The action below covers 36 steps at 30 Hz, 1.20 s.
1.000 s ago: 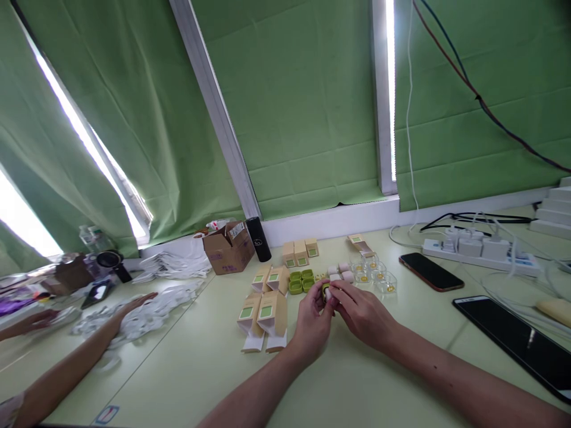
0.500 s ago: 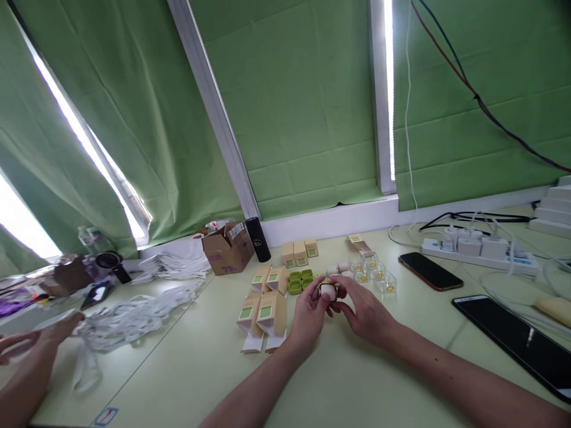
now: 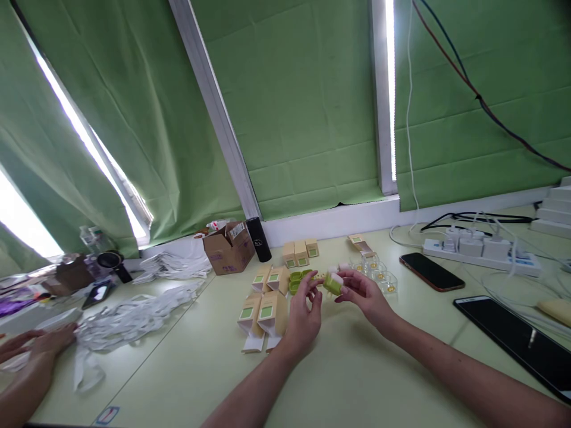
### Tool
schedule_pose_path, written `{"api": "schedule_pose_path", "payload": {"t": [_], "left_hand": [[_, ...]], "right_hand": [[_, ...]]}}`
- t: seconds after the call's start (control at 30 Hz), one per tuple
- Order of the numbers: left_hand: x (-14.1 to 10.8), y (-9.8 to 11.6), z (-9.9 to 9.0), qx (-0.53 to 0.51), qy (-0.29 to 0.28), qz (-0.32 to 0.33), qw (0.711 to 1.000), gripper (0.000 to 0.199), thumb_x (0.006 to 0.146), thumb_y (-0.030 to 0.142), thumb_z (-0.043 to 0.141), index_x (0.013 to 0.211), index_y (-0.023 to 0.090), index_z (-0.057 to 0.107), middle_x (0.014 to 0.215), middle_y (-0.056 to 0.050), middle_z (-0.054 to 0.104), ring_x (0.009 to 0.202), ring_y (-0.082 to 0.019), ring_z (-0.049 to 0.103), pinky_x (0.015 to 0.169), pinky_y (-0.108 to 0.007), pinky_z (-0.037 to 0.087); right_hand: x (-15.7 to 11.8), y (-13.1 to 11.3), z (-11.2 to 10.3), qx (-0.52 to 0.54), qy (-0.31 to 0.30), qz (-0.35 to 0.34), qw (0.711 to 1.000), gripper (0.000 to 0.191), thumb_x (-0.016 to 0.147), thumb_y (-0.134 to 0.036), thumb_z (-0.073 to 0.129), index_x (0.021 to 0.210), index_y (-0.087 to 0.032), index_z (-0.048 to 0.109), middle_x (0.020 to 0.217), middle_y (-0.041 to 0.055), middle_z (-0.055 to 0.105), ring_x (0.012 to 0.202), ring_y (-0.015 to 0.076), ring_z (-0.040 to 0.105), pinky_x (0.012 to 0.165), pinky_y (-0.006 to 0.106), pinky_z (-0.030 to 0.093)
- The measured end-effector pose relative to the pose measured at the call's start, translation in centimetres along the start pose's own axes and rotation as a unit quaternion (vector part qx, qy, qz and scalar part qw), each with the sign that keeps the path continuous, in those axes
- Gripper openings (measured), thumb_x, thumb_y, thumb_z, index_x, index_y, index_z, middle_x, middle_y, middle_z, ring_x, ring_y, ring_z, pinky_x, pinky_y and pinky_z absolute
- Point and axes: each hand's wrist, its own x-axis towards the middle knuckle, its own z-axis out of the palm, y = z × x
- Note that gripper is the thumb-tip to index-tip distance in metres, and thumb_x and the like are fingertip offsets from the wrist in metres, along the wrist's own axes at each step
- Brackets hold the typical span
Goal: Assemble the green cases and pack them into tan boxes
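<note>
My right hand [image 3: 362, 295] grips a small green piece [image 3: 332, 283] with a white part at its top right, above the table. Close to its left side is my left hand [image 3: 306, 312], fingers curved and apart, nothing visible between them. Behind my left hand lie green square cups [image 3: 295, 280], partly covered by the fingers. Clear plastic pieces with yellow centres [image 3: 379, 276] stand beyond my right hand. Beige cartons with green labels [image 3: 272, 313] are grouped left of my left hand.
A cardboard box [image 3: 228, 249] and a black cylinder [image 3: 259, 239] stand at the back. On the right are two phones [image 3: 432, 271] and a power strip [image 3: 482, 254] with cables. Another person's hands [image 3: 49, 342] rest at far left, near white straps [image 3: 134, 315].
The small piece has turned and shows its green side. My left hand has come off it and moved slightly left. The other person's hands have shifted down and left.
</note>
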Motion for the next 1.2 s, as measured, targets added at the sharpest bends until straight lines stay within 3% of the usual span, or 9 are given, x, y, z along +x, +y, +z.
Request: {"api": "schedule_pose_path", "payload": {"t": [0.1,0.17,0.4,0.6,0.77,0.97,1.1,1.2], "left_hand": [[-0.1,0.1,-0.3,0.104,-0.01,0.119,0.987,0.045,0.098,0.017,0.06,0.142,0.026,0.058,0.131,-0.013,0.065,0.118,-0.028,0.061,0.104,-0.047,0.051],[-0.3,0.3,-0.3,0.146,-0.026,0.16,0.976,0.049,0.096,0.01,0.058,0.142,0.028,0.058,0.133,-0.013,0.061,0.127,-0.03,0.055,0.107,-0.05,0.049],[-0.5,0.1,-0.1,0.17,-0.033,0.172,0.97,0.051,0.095,0.007,0.058,0.142,0.028,0.059,0.131,-0.013,0.058,0.125,-0.029,0.055,0.104,-0.048,0.052],[0.0,-0.3,-0.1,0.103,-0.002,0.1,0.99,0.045,0.09,0.015,0.071,0.133,0.025,0.065,0.13,-0.012,0.061,0.125,-0.029,0.058,0.108,-0.048,0.049],[0.8,-0.6,0.1,-0.003,0.016,-0.012,1.0,0.031,0.088,0.034,0.078,0.116,0.021,0.073,0.116,-0.011,0.07,0.106,-0.026,0.067,0.094,-0.041,0.055],[1.5,-0.7,0.2,-0.142,-0.025,-0.123,0.982,0.056,0.076,0.064,0.083,0.105,0.016,0.076,0.103,-0.012,0.075,0.085,-0.023,0.07,0.076,-0.033,0.058],[1.7,-0.6,0.1,-0.155,-0.025,-0.147,0.977,0.055,0.077,0.066,0.081,0.095,0.014,0.077,0.089,-0.008,0.074,0.074,-0.018,0.066,0.069,-0.028,0.055],[1.8,-0.9,0.1,-0.19,0.004,-0.172,0.967,0.056,0.076,0.067,0.082,0.092,0.014,0.077,0.087,-0.008,0.074,0.072,-0.016,0.064,0.068,-0.027,0.054]], "right_hand": [[0.2,0.0,-0.1,0.071,-0.015,0.054,0.996,0.055,0.073,-0.061,0.089,0.105,-0.019,0.07,0.098,0.0082,0.076,0.085,0.0231,0.073,0.081,0.046,0.064],[0.1,-0.2,-0.1,0.1,-0.026,0.079,0.991,0.053,0.072,-0.059,0.09,0.101,-0.018,0.073,0.094,0.0071,0.075,0.079,0.0203,0.072,0.077,0.042,0.064],[-0.2,-0.6,0.3,0.119,-0.052,0.126,0.983,0.053,0.073,-0.064,0.088,0.086,-0.015,0.072,0.074,0.0036,0.071,0.066,0.0159,0.067,0.063,0.03,0.057],[-0.5,-0.4,0.1,0.082,-0.046,0.132,0.987,0.057,0.077,-0.071,0.08,0.082,-0.016,0.068,0.071,0.0041,0.07,0.06,0.0152,0.063,0.057,0.028,0.049],[-0.7,-0.6,0.2,0.046,-0.049,0.114,0.991,0.059,0.079,-0.075,0.074,0.085,-0.017,0.068,0.068,0.0011,0.064,0.06,0.0146,0.059,0.055,0.027,0.045],[-0.9,-0.9,0.2,0.005,-0.057,0.089,0.994,0.057,0.083,-0.076,0.069,0.08,-0.019,0.065,0.067,-0.0004,0.059,0.06,0.0151,0.056,0.054,0.028,0.045],[-0.6,-0.7,0.1,-0.049,-0.062,0.061,0.995,0.055,0.087,-0.074,0.064,0.084,-0.019,0.068,0.064,-0.0013,0.056,0.057,0.0151,0.054,0.053,0.027,0.043],[-0.4,-1.0,-0.3,-0.185,-0.047,0.008,0.982,0.045,0.091,-0.063,0.062,0.077,-0.02,0.066,0.059,-0.0017,0.056,0.053,0.0149,0.051,0.052,0.027,0.04]]}}
